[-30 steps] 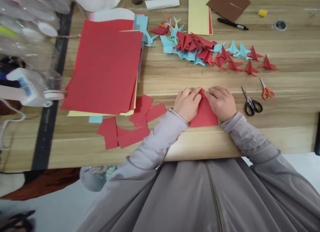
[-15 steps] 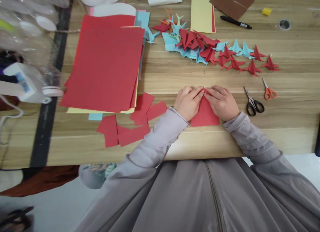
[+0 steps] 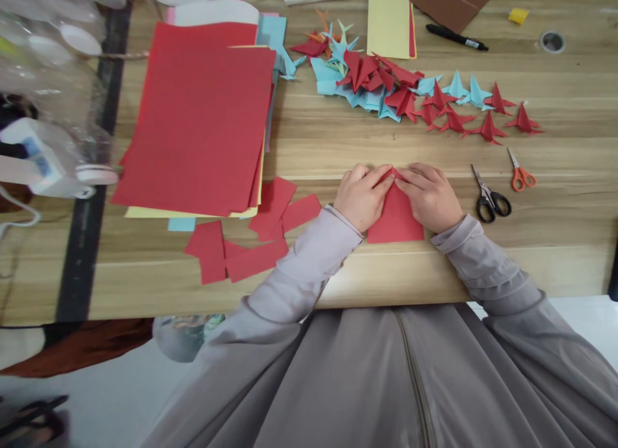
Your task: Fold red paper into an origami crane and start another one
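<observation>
A small piece of red paper (image 3: pixel 396 223) lies flat near the table's front edge, under both hands. My left hand (image 3: pixel 363 196) is closed on its upper left side, fingertips pressed at the top. From the other side my right hand (image 3: pixel 429 196) grips the upper right part, and the fingertips of both hands nearly meet at the top edge. The fingers cover the paper's upper corners, so the fold there is mostly hidden. Black-handled scissors (image 3: pixel 492 203) lie right of my right hand, with orange-handled scissors (image 3: pixel 521 176) beyond them.
Red paper sheets (image 3: pixel 203 120) are stacked at the left, with loose red scraps (image 3: pixel 255 260) in front. Folded red cranes (image 3: pixel 487 129) and blue ones (image 3: pixel 476 93) spread along the back. A black pen (image 3: pixel 456 37), yellow paper (image 3: pixel 389 23) and brown paper (image 3: pixel 451 4) lie farther off.
The camera view has shifted slightly. Both hands keep almost the same place on the red paper, their fingertips still at its top.
</observation>
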{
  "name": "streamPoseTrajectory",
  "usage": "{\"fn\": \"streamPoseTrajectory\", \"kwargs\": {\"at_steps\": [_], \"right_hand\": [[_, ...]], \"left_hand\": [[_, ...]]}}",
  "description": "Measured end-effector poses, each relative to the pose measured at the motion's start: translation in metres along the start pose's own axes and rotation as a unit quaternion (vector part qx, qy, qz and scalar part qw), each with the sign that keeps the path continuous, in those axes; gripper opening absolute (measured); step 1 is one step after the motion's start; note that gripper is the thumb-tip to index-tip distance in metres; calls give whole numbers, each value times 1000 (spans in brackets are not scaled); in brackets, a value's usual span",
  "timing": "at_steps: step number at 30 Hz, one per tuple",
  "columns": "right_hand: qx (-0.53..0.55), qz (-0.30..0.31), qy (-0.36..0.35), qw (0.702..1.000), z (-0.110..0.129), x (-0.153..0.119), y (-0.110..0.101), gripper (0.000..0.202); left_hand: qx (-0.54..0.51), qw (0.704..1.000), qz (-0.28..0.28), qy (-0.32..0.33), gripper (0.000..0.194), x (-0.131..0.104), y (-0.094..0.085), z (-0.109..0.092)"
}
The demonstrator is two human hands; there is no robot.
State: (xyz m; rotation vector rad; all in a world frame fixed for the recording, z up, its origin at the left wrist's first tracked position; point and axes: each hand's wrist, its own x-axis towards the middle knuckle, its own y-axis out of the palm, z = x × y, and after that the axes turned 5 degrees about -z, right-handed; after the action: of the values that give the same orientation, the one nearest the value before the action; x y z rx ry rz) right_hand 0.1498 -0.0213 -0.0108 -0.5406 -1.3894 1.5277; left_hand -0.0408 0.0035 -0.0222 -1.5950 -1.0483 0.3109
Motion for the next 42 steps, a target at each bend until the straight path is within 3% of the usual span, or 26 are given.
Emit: {"fn": "streamPoseTrajectory", "kwargs": {"at_steps": [42], "right_hand": [[-1, -9, -4, 1000, -1, -1, 0, 38]], "left_hand": [[-19, 1000, -4, 10, 41, 0, 4, 6]]}}
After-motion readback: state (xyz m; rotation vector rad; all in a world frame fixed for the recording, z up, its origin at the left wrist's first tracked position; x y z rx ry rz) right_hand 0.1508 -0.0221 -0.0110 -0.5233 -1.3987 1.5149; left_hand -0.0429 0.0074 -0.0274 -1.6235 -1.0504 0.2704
